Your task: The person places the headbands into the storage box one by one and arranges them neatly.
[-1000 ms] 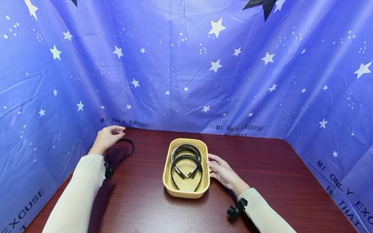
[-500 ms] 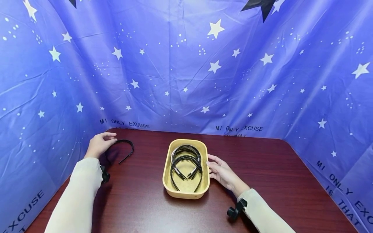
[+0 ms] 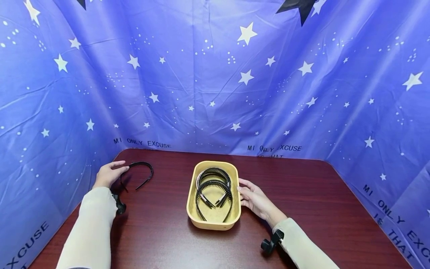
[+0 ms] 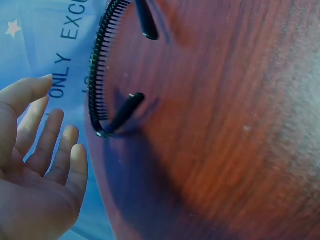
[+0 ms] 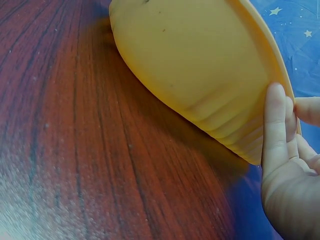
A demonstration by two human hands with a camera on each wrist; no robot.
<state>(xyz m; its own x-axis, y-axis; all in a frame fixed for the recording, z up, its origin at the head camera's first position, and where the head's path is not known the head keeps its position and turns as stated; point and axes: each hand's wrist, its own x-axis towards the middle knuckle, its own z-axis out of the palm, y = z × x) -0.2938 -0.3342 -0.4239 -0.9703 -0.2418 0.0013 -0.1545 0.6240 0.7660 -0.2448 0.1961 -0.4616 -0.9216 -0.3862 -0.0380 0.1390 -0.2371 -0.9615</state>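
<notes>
A black toothed headband (image 3: 142, 163) lies on the table at the back left, its two tips toward the person. My left hand (image 3: 109, 175) is just left of it, thumb and fingers spread. In the left wrist view that hand (image 4: 45, 170) holds nothing, and a gap separates it from the headband (image 4: 96, 75). My right hand (image 3: 256, 200) rests against the right side of a yellow tub (image 3: 190, 203), its fingers extended along the wall (image 5: 200, 65). Inside the tub lie several dark headbands, one black toothed band (image 3: 215, 182) in front of others with silvery parts (image 3: 201, 196).
A dark red wood-grain table (image 3: 161, 239) carries everything. Blue star-printed cloth (image 3: 215, 74) hangs along the table's back and both sides. Black camera mounts (image 3: 119, 205) sit on the wrists over the pale sleeves.
My left hand has moved left and slightly toward the person, uncovering more of the headband on the table. My right hand and the tub stay in place.
</notes>
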